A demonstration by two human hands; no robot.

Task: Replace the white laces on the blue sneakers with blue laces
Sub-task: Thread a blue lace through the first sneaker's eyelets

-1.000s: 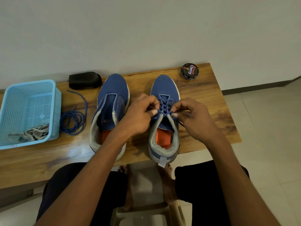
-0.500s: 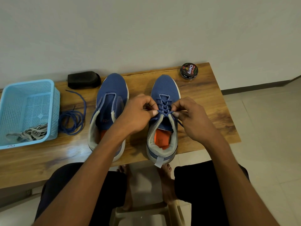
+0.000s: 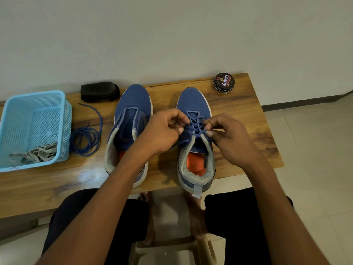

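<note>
Two blue sneakers stand side by side on a wooden table [image 3: 238, 104], toes to the wall. The right sneaker [image 3: 193, 100] has a blue lace [image 3: 196, 126] crossed through its eyelets. My left hand [image 3: 162, 131] pinches the lace at the sneaker's left side, and my right hand [image 3: 227, 136] pinches it at the right side. The left sneaker [image 3: 131, 104] has no lace and its tongue lies open. A second blue lace [image 3: 86, 138] lies coiled on the table left of it. White laces [image 3: 38, 153] lie in a light blue basket [image 3: 34, 96].
A black shoe brush [image 3: 99, 91] lies by the wall behind the left sneaker. A round tin of shoe polish [image 3: 223, 82] sits at the table's far right corner. My knees and a plastic stool [image 3: 172, 249] are below the table's near edge. Tiled floor lies to the right.
Both hands have stayed at the right sneaker's upper eyelets, with only small finger movements on the blue lace. Nothing else has moved.
</note>
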